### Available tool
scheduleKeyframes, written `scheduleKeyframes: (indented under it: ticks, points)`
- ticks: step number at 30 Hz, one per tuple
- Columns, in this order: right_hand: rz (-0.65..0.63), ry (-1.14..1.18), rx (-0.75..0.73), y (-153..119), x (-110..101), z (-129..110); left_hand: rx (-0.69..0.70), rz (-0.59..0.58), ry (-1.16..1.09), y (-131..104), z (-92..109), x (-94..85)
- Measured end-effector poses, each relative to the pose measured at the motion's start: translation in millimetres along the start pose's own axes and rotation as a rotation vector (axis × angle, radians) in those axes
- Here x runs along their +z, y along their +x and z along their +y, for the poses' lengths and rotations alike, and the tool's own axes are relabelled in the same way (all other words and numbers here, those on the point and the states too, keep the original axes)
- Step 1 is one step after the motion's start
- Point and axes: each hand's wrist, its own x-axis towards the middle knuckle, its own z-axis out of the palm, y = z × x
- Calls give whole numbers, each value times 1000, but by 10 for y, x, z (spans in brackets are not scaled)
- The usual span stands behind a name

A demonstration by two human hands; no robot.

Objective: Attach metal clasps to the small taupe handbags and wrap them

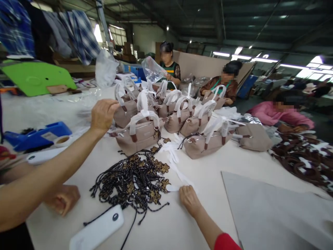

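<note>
Our left hand (104,114) is closed around the white-wrapped handle of the nearest handbag (137,133), which stands upright at the front of a tight cluster of bags mid-counter. Our right hand (189,199) lies knuckles up on the counter (208,166), fingertips on a white paper strip (173,187); we cannot tell whether it grips it.

A tug on that handle could tip the handbag into the row of handbags (182,114) just behind, since they stand touching. The pile of leopard-print charms (135,180) lies just in front of it with cords trailing loose, so a sliding bag or our forearm could snag and drag them. The white phone (97,229) sits near the counter's near edge, with a cord across its corner; a pulled cord might shift it.

Bare counter lies between the charms and the grey sheet (273,208). Another hand (62,198) rests lower left, crowding that side beside the blue tape dispenser (36,135).
</note>
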Motion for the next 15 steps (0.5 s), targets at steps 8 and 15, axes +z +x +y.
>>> scheduleKeyframes:
  ticks: [8,15]
  points:
    - [97,517,450,-290,-467,121,198,-193,-207,-48,171,506]
    - [427,1252,470,-1817,-1518,117,-27,-363,-400,-591,1143,228]
